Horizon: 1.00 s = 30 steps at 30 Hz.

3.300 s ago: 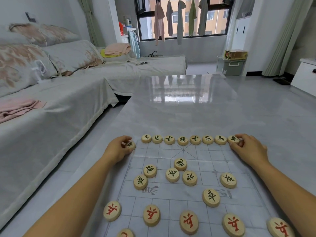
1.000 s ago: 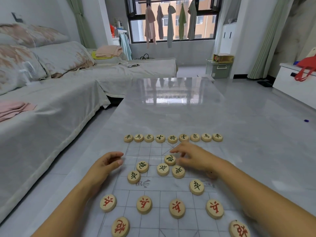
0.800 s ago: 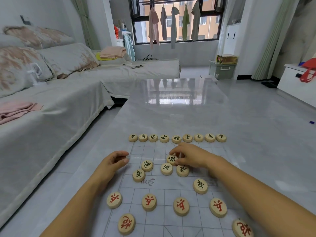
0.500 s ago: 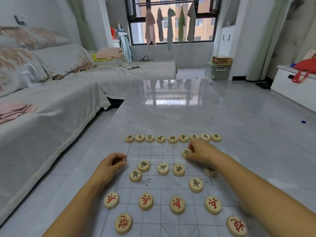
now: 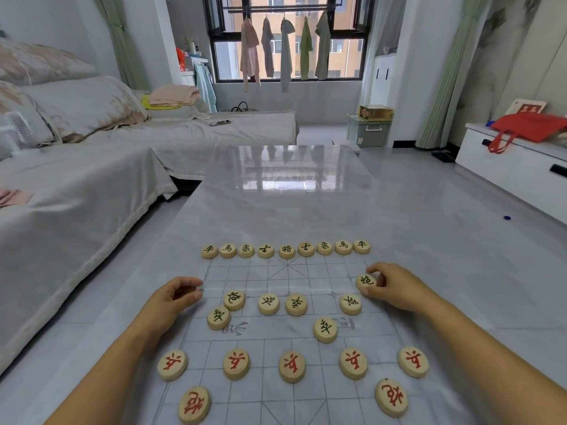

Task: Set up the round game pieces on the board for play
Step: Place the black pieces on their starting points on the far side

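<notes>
A clear plastic game board [image 5: 277, 338] with a printed grid lies on the grey table. Several round wooden pieces with black characters line its far edge [image 5: 287, 251]. More black pieces sit loosely in the middle [image 5: 296, 305]. Red-marked pieces [image 5: 291, 366] form a row near me. My right hand [image 5: 395, 289] pinches a black cannon piece [image 5: 366, 282] on the board's right side. My left hand [image 5: 170, 302] rests at the board's left edge with curled fingers, holding nothing I can see.
The glossy grey table [image 5: 291, 194] stretches far beyond the board. A covered sofa [image 5: 76, 185] runs along the left. A white cabinet [image 5: 515, 167] with a red bag [image 5: 527, 124] stands at the right.
My right hand picked a black piece from the middle cluster and carried it to the board's right side. My left hand stayed at the left edge.
</notes>
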{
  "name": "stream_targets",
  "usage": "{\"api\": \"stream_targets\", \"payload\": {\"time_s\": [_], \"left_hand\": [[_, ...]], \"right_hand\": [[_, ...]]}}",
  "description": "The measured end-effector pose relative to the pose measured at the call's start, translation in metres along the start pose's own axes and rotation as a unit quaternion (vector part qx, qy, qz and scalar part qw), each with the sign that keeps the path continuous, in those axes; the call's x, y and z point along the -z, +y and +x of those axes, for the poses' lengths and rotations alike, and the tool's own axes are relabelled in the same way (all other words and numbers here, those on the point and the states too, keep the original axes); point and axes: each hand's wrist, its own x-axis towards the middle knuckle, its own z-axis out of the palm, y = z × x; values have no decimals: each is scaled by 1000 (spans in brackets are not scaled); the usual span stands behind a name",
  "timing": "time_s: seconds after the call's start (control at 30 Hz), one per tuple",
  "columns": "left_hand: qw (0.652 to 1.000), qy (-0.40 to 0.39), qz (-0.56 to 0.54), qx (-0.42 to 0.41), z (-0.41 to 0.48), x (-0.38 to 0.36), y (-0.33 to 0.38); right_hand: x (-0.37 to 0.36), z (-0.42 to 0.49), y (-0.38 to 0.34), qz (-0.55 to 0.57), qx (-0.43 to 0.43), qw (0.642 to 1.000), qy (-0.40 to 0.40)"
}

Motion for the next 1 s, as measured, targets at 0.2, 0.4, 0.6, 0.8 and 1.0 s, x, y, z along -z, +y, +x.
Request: {"api": "stream_targets", "payload": {"time_s": [0.2,0.4,0.6,0.8,1.0], "left_hand": [[1000,-5,0,-1,1,1,-2],[1000,-2,7,2,1,-1,0],[998,5,62,-12,-1,-8,5],[992,-14,122,-24,-5,-14,14],[976,-44,214,-18,-4,-35,27]], "right_hand": [[-12,8,-10,23,60,996,66],[-22,11,-4,92,76,987,105],[-24,14,1,94,90,984,125],[-27,16,2,84,99,983,129],[-29,19,6,80,102,983,131]]}}
